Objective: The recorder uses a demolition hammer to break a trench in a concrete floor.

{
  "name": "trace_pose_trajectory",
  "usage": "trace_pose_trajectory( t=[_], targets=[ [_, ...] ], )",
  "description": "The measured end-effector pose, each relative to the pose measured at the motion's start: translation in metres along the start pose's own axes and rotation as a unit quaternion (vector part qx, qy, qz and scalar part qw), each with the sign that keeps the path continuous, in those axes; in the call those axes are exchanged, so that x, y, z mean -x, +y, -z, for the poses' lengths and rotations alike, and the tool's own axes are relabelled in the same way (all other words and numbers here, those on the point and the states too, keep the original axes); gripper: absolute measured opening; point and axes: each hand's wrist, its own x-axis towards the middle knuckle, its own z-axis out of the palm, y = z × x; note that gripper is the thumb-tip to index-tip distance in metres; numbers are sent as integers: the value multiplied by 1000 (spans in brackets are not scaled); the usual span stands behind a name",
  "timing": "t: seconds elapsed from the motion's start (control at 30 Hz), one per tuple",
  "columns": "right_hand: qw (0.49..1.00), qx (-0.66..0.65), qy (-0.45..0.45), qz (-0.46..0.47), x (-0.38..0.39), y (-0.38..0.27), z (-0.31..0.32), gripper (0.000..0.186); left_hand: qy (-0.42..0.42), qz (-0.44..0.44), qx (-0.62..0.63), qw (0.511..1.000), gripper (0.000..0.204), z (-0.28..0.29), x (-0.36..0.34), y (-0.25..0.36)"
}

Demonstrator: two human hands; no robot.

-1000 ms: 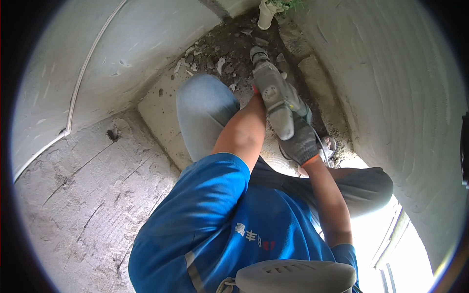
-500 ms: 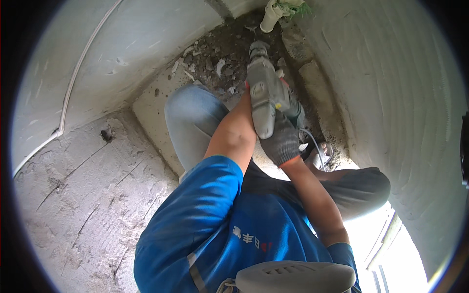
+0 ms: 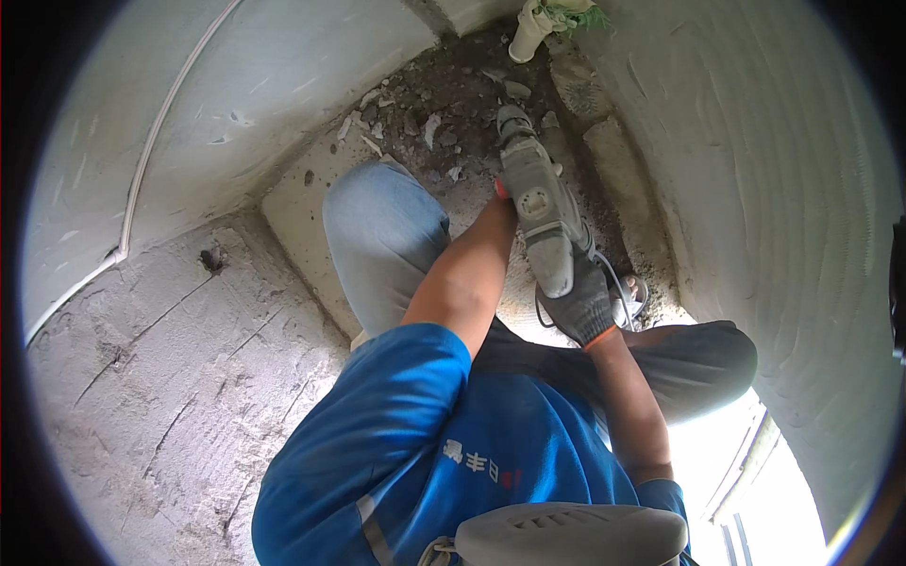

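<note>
A dusty grey-green rotary hammer [image 3: 540, 193] points away from me over the dirt and rubble [image 3: 444, 104] in the corner. My right hand [image 3: 580, 304], in a dark knitted glove with an orange cuff, is closed around its rear grip, partly under the body. My left hand [image 3: 501, 189] is at the tool's left side near the front; only an orange-red edge of its glove shows, and the body hides the fingers. Its forearm and the tool move together. The front collar is visible, but I cannot make out a bit. A cord [image 3: 615, 278] loops beside my right hand.
A pale pipe [image 3: 528, 36] with green strands stands in the far corner. Grey walls rise at left [image 3: 170, 123] and right [image 3: 774, 179]. Brick-like blocks [image 3: 613, 156] line the right wall's foot. My bent knees [image 3: 377, 231] flank the tool. A thin conduit [image 3: 151, 141] runs along the left wall.
The rotary hammer and both my hands have shifted back toward me and slightly right. Its front end now sits farther from the pipe, and a loose chunk shows ahead of it.
</note>
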Motion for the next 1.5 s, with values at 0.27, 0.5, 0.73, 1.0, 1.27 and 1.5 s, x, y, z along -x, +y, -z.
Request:
trace_pose_trajectory(
  t=[0.27, 0.5, 0.73, 1.0, 1.27, 1.5],
  targets=[
    [998, 51, -4, 40, -18, -6, 11, 40, -30, -16, -35, 999, 27, 30, 2, 2],
    [998, 2, 14, 55, 10, -6, 7, 45, 135, 67, -41, 988, 22, 6, 20, 8],
    [1000, 17, -3, -7, 3, -11, -5, 48, 389, 149, -430, 801, 19, -55, -22, 9],
    [997, 8, 64, 53, 4, -10, 9, 47, 161, 97, -47, 981, 31, -50, -4, 21],
    [999, -12, -24, -40, -1, -2, 13, 48, 307, 15, -102, 946, 37, -21, 6, -11],
    [996, 67, 35, 47, 11, 18, -9, 52, 342, 41, -144, 928, 47, 10, 21, 4]
  ],
)
